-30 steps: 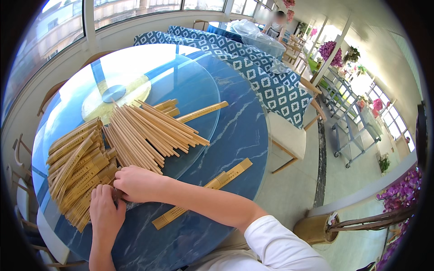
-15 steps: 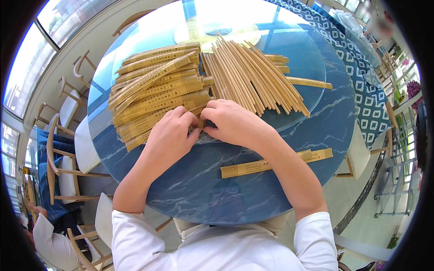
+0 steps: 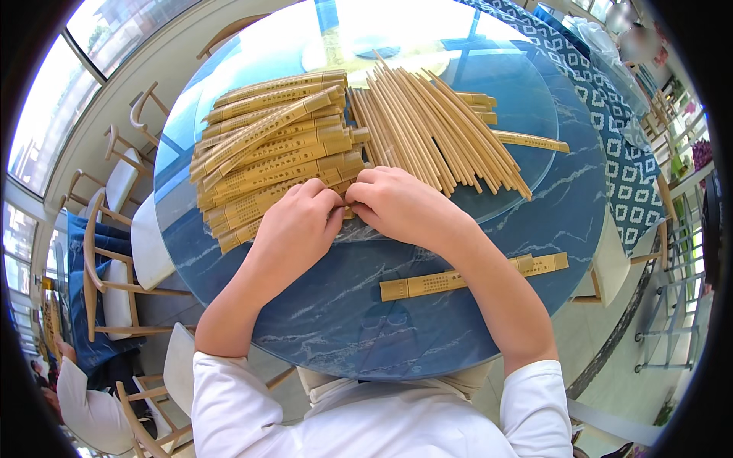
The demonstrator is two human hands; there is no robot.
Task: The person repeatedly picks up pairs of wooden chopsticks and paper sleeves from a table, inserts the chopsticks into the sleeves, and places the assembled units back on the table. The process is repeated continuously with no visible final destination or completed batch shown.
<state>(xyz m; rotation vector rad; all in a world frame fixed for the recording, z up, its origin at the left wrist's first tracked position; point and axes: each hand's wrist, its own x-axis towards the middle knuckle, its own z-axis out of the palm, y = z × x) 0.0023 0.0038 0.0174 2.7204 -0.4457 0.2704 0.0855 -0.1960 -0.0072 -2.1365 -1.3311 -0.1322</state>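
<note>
My left hand (image 3: 301, 217) and my right hand (image 3: 397, 202) meet at the near edge of a pile of printed, gold-brown paper chopstick sleeves (image 3: 267, 145). Fingers bent, both hands pinch a small tan end of a paper sleeve (image 3: 349, 213); most of it is hidden by the fingers. Just beyond my right hand, bare wooden chopsticks (image 3: 412, 133) lie in a loose, fanned heap. Two overlapping sleeves (image 3: 458, 279) rest on the table beside my right forearm, partly covered by it.
The round, blue marbled table (image 3: 336, 320) carries a glass turntable. More sleeves (image 3: 531, 140) stick out right of the chopsticks. Wooden chairs (image 3: 114, 267) stand on the left, a patterned blue cloth (image 3: 634, 191) hangs on the right, and another person (image 3: 84, 404) sits at lower left.
The whole view has shifted slightly, so the table and piles appear a little further right. My hands stay together at the sleeve end, with my fingertips slightly moved.
</note>
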